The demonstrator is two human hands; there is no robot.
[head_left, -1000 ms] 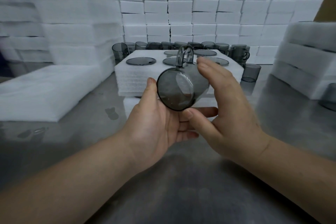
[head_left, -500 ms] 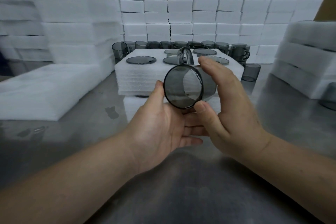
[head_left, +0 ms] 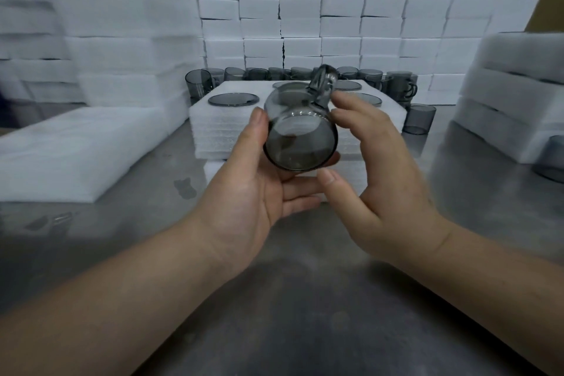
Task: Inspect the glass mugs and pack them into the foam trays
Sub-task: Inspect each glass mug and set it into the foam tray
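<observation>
Two hands meet above the steel table (head_left: 305, 299), just in front of the foam tray stack (head_left: 219, 134). Between them is one smoky grey glass mug (head_left: 300, 140), lifted off the table and tipped on its side. One round end faces the camera and the handle points up toward the stack.

The left hand (head_left: 253, 192) grips the mug, with the thumb pressed on its left wall and the fingers curled beneath. The right hand (head_left: 378, 180) is spread, its fingers loosely curved beside the handle and its thumb just under the near rim (blur hides whether any of them touches the glass).

Several dark glass rounds (head_left: 233, 99) lie flush in the top of the stack. Directly behind the stack stands a row of mugs (head_left: 396, 84), upright, and behind those rises a wall of foam blocks (head_left: 338, 9). A lone mug (head_left: 419, 119) stands just right of the stack on the table. Left of the stack lie flat foam sheets (head_left: 76, 149), and well to its right is another pile of foam (head_left: 518, 91).
</observation>
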